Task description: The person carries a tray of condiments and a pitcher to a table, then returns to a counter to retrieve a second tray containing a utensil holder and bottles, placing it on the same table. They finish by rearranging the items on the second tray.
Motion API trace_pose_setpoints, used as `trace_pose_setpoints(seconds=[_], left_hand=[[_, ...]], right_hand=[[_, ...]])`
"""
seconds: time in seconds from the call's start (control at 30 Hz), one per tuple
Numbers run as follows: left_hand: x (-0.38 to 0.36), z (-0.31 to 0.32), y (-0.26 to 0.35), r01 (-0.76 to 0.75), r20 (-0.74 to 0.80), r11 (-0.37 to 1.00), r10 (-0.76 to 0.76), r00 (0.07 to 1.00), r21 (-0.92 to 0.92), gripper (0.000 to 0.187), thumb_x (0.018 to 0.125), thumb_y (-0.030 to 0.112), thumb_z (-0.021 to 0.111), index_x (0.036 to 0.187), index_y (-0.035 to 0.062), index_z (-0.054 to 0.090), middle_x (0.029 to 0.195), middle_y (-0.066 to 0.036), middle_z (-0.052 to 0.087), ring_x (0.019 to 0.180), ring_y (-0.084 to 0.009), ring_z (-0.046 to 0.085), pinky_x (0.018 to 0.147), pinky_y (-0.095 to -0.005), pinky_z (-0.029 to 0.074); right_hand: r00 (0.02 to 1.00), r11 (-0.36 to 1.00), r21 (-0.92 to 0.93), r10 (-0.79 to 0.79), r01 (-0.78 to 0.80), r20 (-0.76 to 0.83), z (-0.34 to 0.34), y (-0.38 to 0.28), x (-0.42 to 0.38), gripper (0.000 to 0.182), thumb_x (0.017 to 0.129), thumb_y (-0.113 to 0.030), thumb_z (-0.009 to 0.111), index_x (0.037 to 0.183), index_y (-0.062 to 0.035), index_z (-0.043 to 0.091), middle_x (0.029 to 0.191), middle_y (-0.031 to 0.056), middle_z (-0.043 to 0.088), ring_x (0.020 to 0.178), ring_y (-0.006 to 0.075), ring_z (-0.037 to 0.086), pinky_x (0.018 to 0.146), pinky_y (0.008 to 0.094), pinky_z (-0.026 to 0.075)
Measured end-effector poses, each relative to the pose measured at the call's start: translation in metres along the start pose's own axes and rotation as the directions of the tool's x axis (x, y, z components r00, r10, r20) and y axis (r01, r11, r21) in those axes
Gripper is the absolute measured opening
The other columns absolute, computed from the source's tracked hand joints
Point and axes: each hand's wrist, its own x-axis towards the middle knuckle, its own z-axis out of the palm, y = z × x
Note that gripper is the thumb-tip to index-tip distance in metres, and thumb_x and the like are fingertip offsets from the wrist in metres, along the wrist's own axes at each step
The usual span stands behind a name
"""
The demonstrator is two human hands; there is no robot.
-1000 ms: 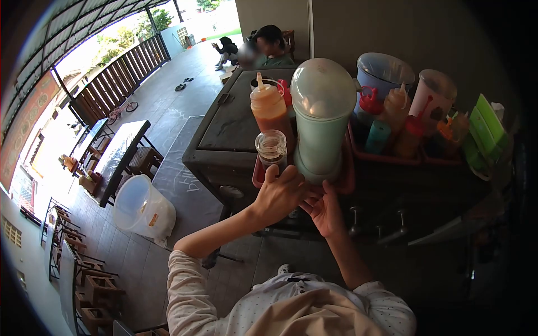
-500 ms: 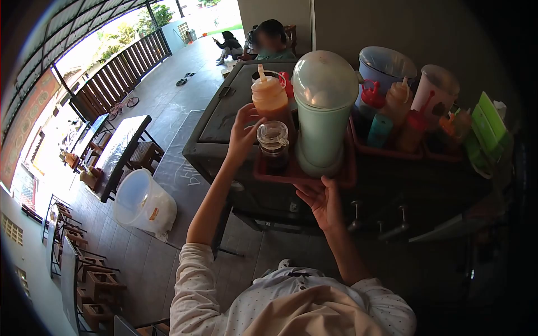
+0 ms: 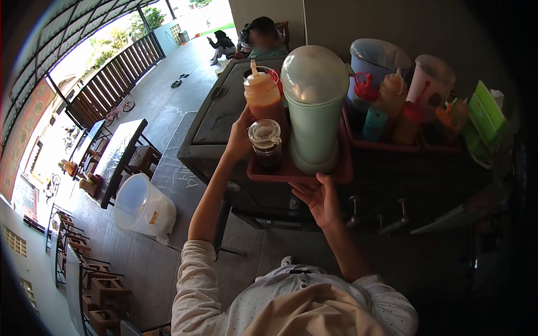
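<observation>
A red tray (image 3: 263,175) sits at the front of the dark cabinet top. It carries a tall pale-green dispenser (image 3: 315,126) with a clear domed lid, an orange sauce squeeze bottle (image 3: 264,105) and a small glass jar (image 3: 265,143) of dark contents. My left hand (image 3: 240,136) is at the tray's left side, close against the sauce bottle and jar; its fingertips are hidden behind them. At the tray's front edge, my right hand (image 3: 318,200) has its thumb up by the rim and its fingers underneath.
To the right, a second red tray (image 3: 386,147) holds several squeeze bottles and containers beside a green holder (image 3: 486,115). A person (image 3: 263,42) sits behind the cabinet (image 3: 196,131); another is farther back. A large white tub (image 3: 144,207) stands on the floor at left, near tables.
My left hand has drawn in closer to the sauce bottle, and its fingers show less. The right hand keeps its place under the tray's front edge. The view has shifted slightly.
</observation>
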Motion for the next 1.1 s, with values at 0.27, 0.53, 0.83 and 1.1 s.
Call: trace_pose_setpoints(seconds=[0.27,0.53,0.83,1.1], left_hand=[[0.000,-0.001,0.002,-0.017,0.014,0.998,0.017,1.000,0.065,0.068,0.066,0.004,0.065,0.123,0.0005,0.029,0.096,-0.009,0.055,0.084,-0.0114,0.053,0.073,-0.0246,0.044],[0.000,-0.003,0.007,-0.006,0.048,0.998,0.003,0.999,0.070,0.066,0.064,0.009,0.068,0.120,0.0009,0.033,0.096,-0.007,0.055,0.085,-0.0108,0.052,0.076,-0.0258,0.043],[0.002,-0.007,0.011,-0.007,0.128,0.999,0.001,0.992,0.048,0.063,0.063,0.010,0.068,0.116,0.0000,0.037,0.101,-0.008,0.053,0.090,-0.0106,0.049,0.079,-0.0262,0.041],[-0.016,-0.008,0.007,0.015,0.143,0.989,0.007,0.990,-0.148,0.070,0.073,0.006,0.061,0.130,0.0031,0.019,0.120,-0.011,0.041,0.106,-0.0162,0.045,0.088,-0.0294,0.037]], right_hand=[[1.000,1.000,-0.002,-0.005,0.005,0.021,-0.001,-0.001,0.000,0.034,0.081,-0.024,0.046,0.103,0.0014,0.046,0.098,0.0181,0.055,0.096,0.0328,0.052,0.079,0.0374,0.048],[1.000,1.000,0.013,0.012,-0.012,0.020,0.000,-0.002,0.000,0.027,0.079,-0.022,0.051,0.098,-0.0034,0.048,0.099,0.0123,0.054,0.093,0.0291,0.055,0.080,0.0390,0.046],[1.000,1.000,-0.023,-0.021,0.021,0.007,-0.003,0.001,0.000,0.030,0.081,-0.023,0.045,0.100,0.0000,0.047,0.093,0.0162,0.057,0.091,0.0302,0.055,0.078,0.0374,0.047],[0.998,0.997,-0.045,-0.059,0.058,-0.020,-0.004,0.003,-0.008,0.031,0.080,-0.024,0.045,0.099,0.0006,0.047,0.093,0.0162,0.057,0.088,0.0290,0.056,0.078,0.0384,0.047]])
